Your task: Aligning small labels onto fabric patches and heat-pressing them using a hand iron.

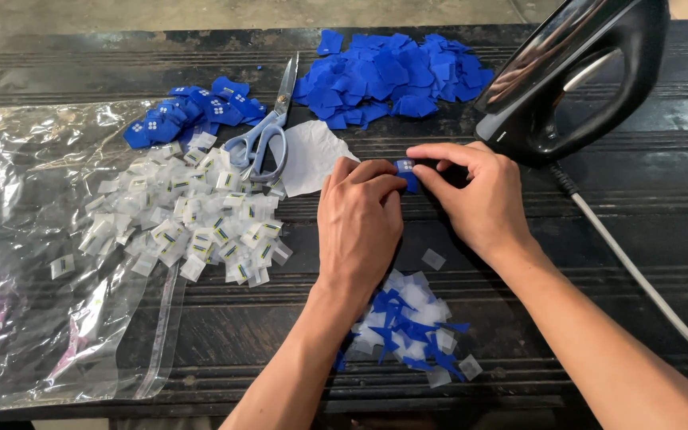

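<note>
Nearest, a heap of blue and white scraps point(412, 326) lies on the dark desk point(567, 263). Above it, the left hand point(357, 219) and right hand point(471, 191) each pinch one small blue fabric piece point(405, 169) in a fingertip grip. Beyond, scissors point(268, 127), a black iron point(575, 76).

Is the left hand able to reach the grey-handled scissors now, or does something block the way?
Probably yes. The grey-handled metal scissors lie just beyond the left hand, with only white paper between, but both hands are pinching a small blue fabric piece.

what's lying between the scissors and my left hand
In the head view, a white paper scrap lies between the scissors and the left hand.
</note>
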